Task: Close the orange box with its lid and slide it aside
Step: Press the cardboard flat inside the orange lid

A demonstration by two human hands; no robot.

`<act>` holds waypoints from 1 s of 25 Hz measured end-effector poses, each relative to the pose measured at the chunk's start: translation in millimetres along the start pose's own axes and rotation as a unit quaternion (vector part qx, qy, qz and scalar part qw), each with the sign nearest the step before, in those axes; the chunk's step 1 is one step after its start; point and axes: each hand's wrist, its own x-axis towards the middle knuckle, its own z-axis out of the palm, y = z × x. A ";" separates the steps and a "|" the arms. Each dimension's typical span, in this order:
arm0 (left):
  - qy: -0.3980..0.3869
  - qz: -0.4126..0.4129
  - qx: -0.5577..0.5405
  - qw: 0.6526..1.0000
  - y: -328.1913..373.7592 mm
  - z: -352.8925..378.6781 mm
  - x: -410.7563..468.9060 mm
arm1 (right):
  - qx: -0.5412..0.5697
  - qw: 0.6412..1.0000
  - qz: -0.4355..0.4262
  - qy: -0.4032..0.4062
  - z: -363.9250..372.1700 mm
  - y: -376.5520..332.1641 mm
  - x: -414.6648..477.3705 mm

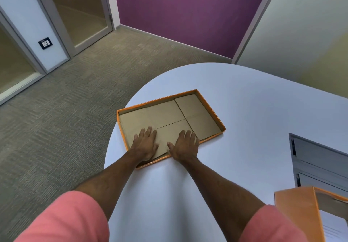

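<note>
Pressing flat, both hands (146, 144) (183, 146), grip wide and empty, rest inside the upturned orange lid (169, 119) near the table (244, 119) edge; a push could tip it off.

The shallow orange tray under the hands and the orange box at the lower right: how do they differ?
The shallow orange tray lies flat and whole in view, its brown cardboard inside facing up; the orange box at the lower right is taller and cut off by the picture edge. The left hand and right hand rest flat on the tray; nothing touches the box. Both are orange outside and sit on the white table.
</note>
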 end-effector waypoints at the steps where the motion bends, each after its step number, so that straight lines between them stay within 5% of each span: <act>1: 0.002 -0.002 -0.011 1.000 0.3 5.0 1.3 | 0.007 1.000 0.009 -0.015 3.9 1.5 3.2; 11: 0.089 -0.012 0.041 0.995 30.7 43.5 -18.7 | -0.043 0.996 -0.032 -0.078 8.3 47.0 29.6; 18: 0.122 0.064 0.105 0.985 59.1 54.8 -21.4 | -0.106 0.983 -0.075 -0.130 -14.6 91.1 48.9; 21: 0.156 0.103 0.090 0.978 42.0 25.1 5.6 | -0.081 0.991 -0.075 -0.081 -20.2 97.3 45.4; 25: 0.149 0.055 0.027 0.987 3.8 -18.8 45.0 | 0.056 0.997 0.000 0.061 -19.7 96.4 36.3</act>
